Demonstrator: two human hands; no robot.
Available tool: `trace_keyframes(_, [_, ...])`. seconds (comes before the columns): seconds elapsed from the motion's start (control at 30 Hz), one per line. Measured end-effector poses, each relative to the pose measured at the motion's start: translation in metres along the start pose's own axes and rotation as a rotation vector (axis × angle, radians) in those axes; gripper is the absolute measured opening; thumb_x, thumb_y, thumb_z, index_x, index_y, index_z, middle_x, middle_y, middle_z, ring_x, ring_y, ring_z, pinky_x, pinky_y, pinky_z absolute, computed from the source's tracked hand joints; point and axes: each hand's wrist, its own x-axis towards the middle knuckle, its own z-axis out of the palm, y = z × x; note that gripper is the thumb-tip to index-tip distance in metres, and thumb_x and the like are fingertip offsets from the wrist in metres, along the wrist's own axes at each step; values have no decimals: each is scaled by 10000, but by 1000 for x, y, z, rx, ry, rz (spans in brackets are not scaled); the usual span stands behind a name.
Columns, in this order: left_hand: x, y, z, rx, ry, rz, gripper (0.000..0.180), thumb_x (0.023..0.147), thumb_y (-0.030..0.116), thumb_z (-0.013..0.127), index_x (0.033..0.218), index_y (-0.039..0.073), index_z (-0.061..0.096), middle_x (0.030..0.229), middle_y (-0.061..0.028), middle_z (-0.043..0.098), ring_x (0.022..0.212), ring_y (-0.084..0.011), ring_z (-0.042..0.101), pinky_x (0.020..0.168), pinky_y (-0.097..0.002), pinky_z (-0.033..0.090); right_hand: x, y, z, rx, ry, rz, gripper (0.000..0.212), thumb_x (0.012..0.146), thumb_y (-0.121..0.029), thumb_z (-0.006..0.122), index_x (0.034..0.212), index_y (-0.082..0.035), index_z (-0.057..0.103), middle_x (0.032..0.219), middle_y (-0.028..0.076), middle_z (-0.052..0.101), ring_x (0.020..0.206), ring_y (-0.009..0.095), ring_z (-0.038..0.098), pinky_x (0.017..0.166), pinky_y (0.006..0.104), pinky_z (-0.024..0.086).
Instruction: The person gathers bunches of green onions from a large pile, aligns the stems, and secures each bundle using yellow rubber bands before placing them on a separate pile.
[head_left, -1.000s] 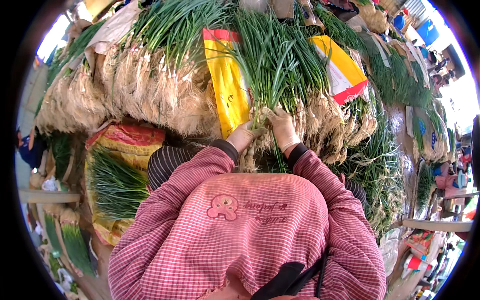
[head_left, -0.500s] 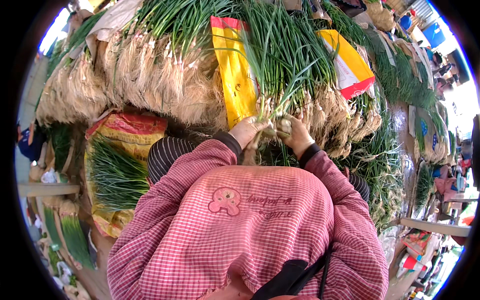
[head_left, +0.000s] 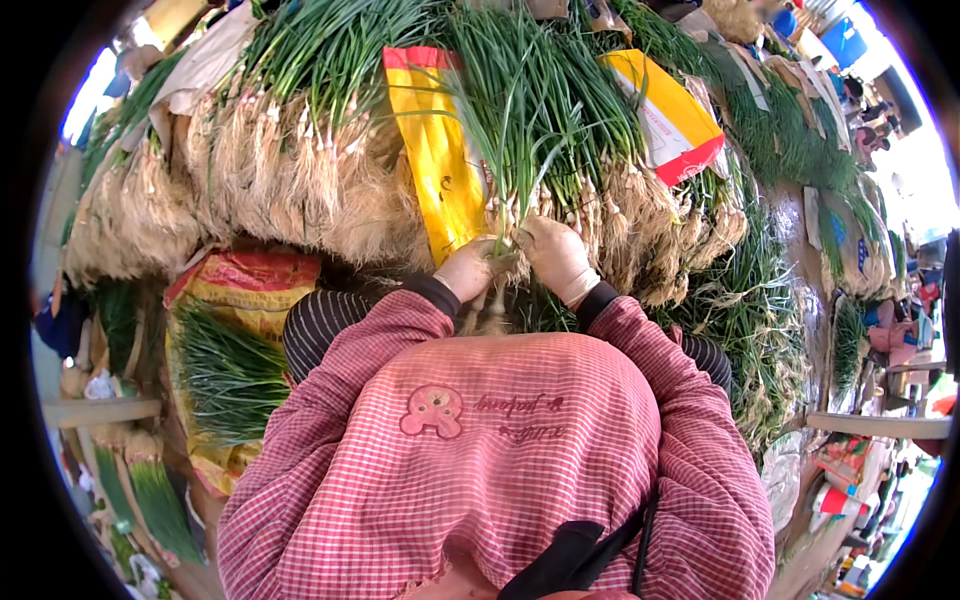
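The left hand (head_left: 468, 270) is curling its fingers round the stems of a few held spring onions (head_left: 501, 241), its thumb side facing right. The right hand (head_left: 556, 260) is sitting just beside it on the right, its fingers bending together and their tips reaching to the same stems; whether those tips are pinching a stem, I cannot tell.

The held spring onions are lying between the two hands, in front of the person's checked smock (head_left: 520, 460). Their long axis is running near to far: pale root ends are hanging toward the smock, and green tops are pointing far, where they are merging with the leaves behind, so their tips are hard to pick out.

A yellow strip of packaging (head_left: 435, 165) is slanting just left of these leaves, and a yellow, white and red sheet (head_left: 670, 125) is lying to their right. On the far left, a root-fringed heap of spring onions (head_left: 300, 190) is pointing its roots near and its leaves far. On the near left, a green bundle (head_left: 228, 378) is resting on a red and yellow sack (head_left: 245, 275).
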Motion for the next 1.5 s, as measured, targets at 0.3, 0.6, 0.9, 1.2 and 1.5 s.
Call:
trace_keyframes(0.3, [-21,71,-25,-681,-18,205,314,965,375,525,961,72,608,663,20,616,467,-65,513,383,-182,409,29,140,-49,-806,-34,263,262,895,-189,592,1127,-69,574,1048,91,621,961,234,610,867,355,488])
trace_keyframes(0.6, [-9,68,-24,-642,208,-70,449,892,383,642,1191,60,558,972,-37,655,526,-33,468,426,-169,390,14,18,-55,-228,-57,398,171,883,-209,629,1016,-102,620,903,52,672,738,153,638,689,286,529])
trace_keyframes(0.9, [-2,19,-6,-640,98,-146,651,876,172,695,1365,6,299,897,-110,674,653,-133,633,474,-209,478,-6,-28,-45,3,-33,143,265,941,-305,584,1064,-73,613,928,73,667,752,185,642,713,325,548])
trace_keyframes(1.2, [-20,54,-3,-824,39,-141,183,977,211,546,1073,54,554,826,-95,657,582,-113,591,410,-186,403,5,13,30,453,-76,158,297,964,-218,546,1208,-52,576,1099,110,612,995,200,574,837,302,477])
trace_keyframes(1.5, [-23,56,-9,-795,18,-186,273,941,286,610,1077,51,591,749,-59,625,510,-123,540,372,-181,382,-2,37,-60,944,86,482,251,952,-301,506,975,-91,642,805,52,606,658,86,517,640,232,464])
